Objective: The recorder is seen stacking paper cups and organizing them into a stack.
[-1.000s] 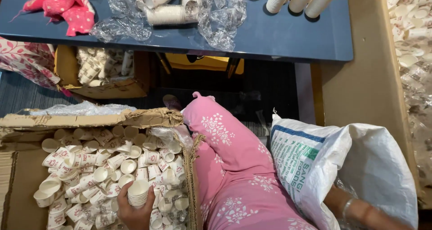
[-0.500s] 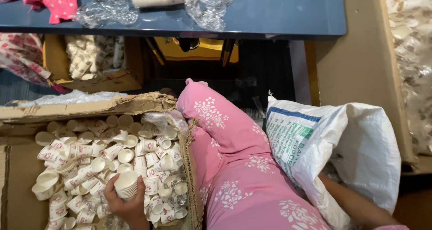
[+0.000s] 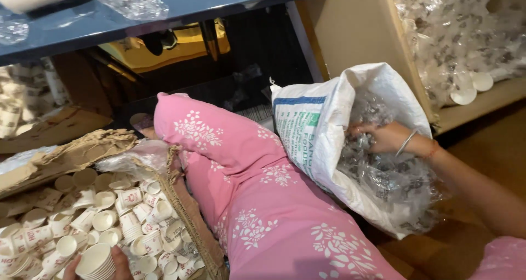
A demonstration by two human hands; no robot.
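My left hand (image 3: 118, 264) grips a short stack of white paper cups (image 3: 94, 261) at the bottom edge, over a torn cardboard box (image 3: 183, 214) full of several loose printed paper cups (image 3: 129, 214). My right hand (image 3: 383, 137), with a bangle on the wrist, reaches into an open white woven sack (image 3: 307, 132) and its fingers are closed on crinkled clear plastic wrap (image 3: 383, 173) inside. My pink floral trouser leg (image 3: 246, 192) lies between the box and the sack.
A blue table (image 3: 164, 11) with clear plastic bags (image 3: 131, 0) on it stands ahead, with a dark gap beneath. A tan shelf unit (image 3: 361, 33) at right holds bagged cups (image 3: 466, 33). Another carton of cups (image 3: 22, 104) sits at the far left.
The view has swung right and down. My right hand has come into view inside the sack. My left hand with the cup stack has slid toward the bottom edge.
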